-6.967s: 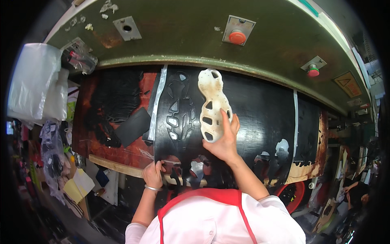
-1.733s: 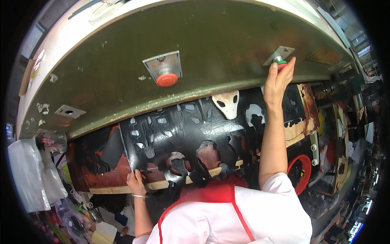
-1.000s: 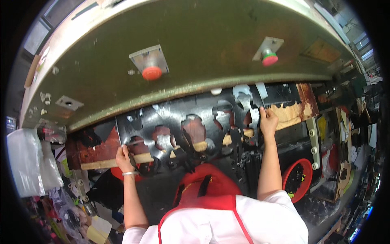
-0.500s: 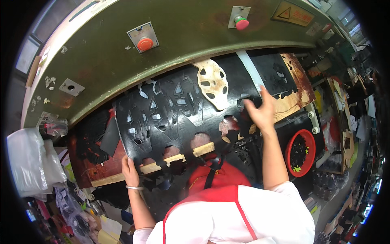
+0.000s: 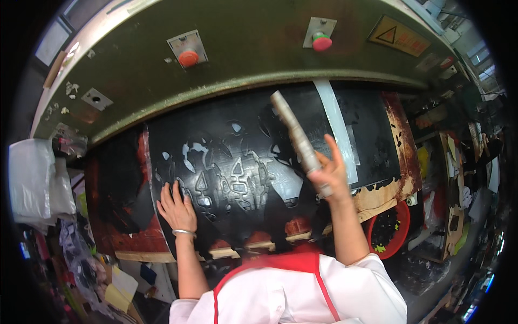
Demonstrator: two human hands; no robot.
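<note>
My right hand [image 5: 330, 175] grips a tan cutting die [image 5: 295, 135] by its near end. The die is tilted up on edge above a black sheet [image 5: 183, 135], so only its narrow side shows. Fingers spread, my left hand [image 5: 177, 208] lies flat on the left part of the sheet. Between my hands the sheet has several cut outlines [image 5: 237, 175] and small openings. A pale strip [image 5: 337, 129] runs front to back just beyond my right hand. Scalloped gaps line the sheet's near edge.
A green machine beam [image 5: 243, 51] with a red button [image 5: 188, 58] and a pink-and-green button [image 5: 321, 41] spans the far side. A red basin [image 5: 402, 233] of black scraps stands at right. Clear plastic bags [image 5: 40, 183] hang at left.
The die, earlier flat on the sheet, is now lifted and tilted in my right hand. My left hand has moved from the near edge onto the sheet. The cut outlines have shifted nearer me.
</note>
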